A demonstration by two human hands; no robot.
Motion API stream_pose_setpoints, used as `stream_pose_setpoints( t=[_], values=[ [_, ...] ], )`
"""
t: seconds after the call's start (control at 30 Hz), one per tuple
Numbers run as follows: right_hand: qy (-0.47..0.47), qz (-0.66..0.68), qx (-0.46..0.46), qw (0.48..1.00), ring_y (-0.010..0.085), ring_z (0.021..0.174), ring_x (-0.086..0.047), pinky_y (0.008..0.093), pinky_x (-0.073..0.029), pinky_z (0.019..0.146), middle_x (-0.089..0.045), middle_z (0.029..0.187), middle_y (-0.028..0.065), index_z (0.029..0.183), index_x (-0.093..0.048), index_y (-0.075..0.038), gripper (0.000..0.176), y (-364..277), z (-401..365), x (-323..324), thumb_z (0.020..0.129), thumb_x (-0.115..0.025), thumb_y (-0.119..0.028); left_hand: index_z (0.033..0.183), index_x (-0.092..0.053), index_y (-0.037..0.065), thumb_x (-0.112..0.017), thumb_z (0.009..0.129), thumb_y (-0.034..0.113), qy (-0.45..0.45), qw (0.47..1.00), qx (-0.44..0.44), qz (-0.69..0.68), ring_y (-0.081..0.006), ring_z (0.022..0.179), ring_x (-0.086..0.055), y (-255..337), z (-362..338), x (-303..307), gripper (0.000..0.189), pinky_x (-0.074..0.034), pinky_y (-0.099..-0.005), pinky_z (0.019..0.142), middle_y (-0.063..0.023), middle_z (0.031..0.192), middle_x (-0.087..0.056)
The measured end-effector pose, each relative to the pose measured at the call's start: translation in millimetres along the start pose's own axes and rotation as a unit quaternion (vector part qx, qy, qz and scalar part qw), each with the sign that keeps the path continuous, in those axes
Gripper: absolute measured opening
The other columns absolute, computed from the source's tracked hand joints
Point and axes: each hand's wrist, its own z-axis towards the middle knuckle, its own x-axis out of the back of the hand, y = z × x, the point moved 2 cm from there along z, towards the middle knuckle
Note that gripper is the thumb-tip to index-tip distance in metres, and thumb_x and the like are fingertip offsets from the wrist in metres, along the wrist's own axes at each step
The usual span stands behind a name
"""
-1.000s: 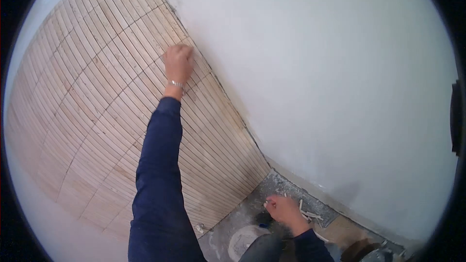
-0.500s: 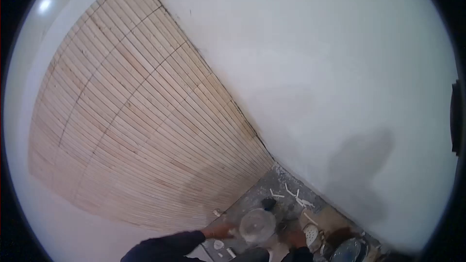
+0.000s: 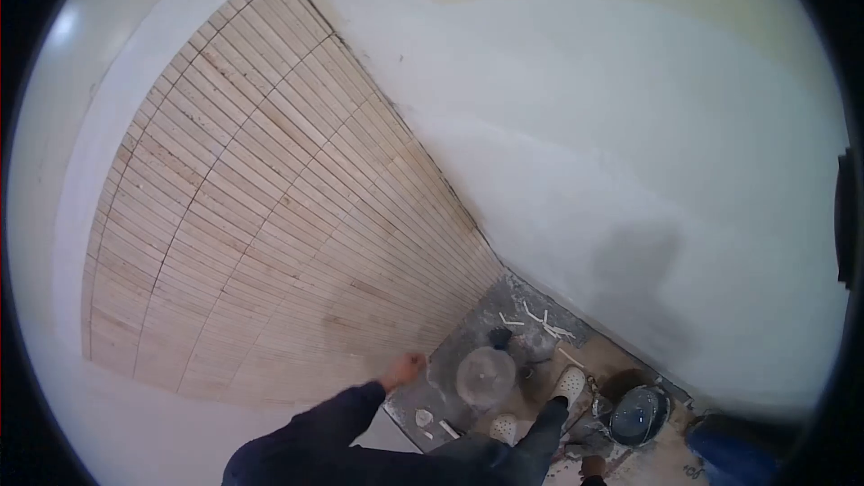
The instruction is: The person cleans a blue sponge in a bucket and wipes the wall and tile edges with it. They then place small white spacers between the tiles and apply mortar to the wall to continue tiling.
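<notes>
My left hand point(image 3: 404, 371) is beside the lower edge of the strip-tiled wall point(image 3: 270, 189), with its fingers curled in; whatever it may hold is too small to make out. Low in the view, my right hand point(image 3: 592, 466) is near a greyish flat object point(image 3: 585, 443) left of the black bucket point(image 3: 640, 415). Its fingers are too dark and small to read. A round translucent bucket or lid point(image 3: 486, 377) lies on the floor between the hands, touched by neither.
White strips point(image 3: 549, 322) and a dark object point(image 3: 500, 337) lie near the wall corner. My feet in light clogs point(image 3: 569, 384) stand on the dusty floor. A blue rounded thing point(image 3: 733, 450) is at lower right. A plastered wall point(image 3: 540, 162) rises on the right.
My hands have moved apart from beside the round container, the left slightly up and the right down and rightward. The view has shifted, showing my clogs and more of the black bucket.
</notes>
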Motion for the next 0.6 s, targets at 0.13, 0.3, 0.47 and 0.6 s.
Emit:
stream_pose_setpoints(
  t=[0.13,0.3,0.47,0.6],
  values=[
    [-0.184,0.853,-0.036,0.486,0.0287,0.056,-0.052,0.0436,-0.039,0.043,-0.05,0.062,0.0052,0.077,-0.056,-0.013,0.02,12,-19,-40,0.085,-0.048,-0.03,0.087,-0.065,0.002,-0.048,0.092,0.041,0.195,0.978,-0.019,-0.069,-0.0401,0.077,-0.063,68,93,92,0.044,-0.046,-0.0464,0.067,-0.0211,0.076,-0.064],
    [-0.185,0.944,-0.035,0.271,0.0226,0.047,-0.044,0.0383,-0.031,0.036,-0.039,0.062,0.0008,0.08,-0.047,-0.017,0.013,24,-59,25,0.088,-0.042,-0.027,0.089,-0.066,-0.002,-0.045,0.093,0.042,0.348,0.937,-0.027,-0.023,-0.044,0.086,-0.06,184,177,217,0.049,-0.046,-0.0511,0.075,-0.0261,0.09,-0.063],
    [0.058,0.801,-0.267,0.532,0.0201,0.048,-0.052,0.031,-0.036,0.035,-0.047,0.063,0.0023,0.081,-0.049,-0.016,0.014,53,-117,153,0.09,-0.043,-0.024,0.091,-0.069,0.0,-0.042,0.094,0.041,0.385,0.921,0.063,-0.024,-0.0414,0.087,-0.063,241,231,264,0.05,-0.049,-0.0478,0.078,-0.0242,0.091,-0.066],
    [-0.071,0.863,-0.077,0.495,0.0213,0.05,-0.054,0.0334,-0.04,0.036,-0.052,0.066,0.004,0.088,-0.053,-0.012,0.012,121,-108,125,0.091,-0.044,-0.019,0.091,-0.071,0.001,-0.038,0.095,0.045,0.416,0.898,0.12,-0.077,-0.0394,0.087,-0.064,251,250,274,0.055,-0.049,-0.0458,0.079,-0.0222,0.092,-0.067]
  ],
)
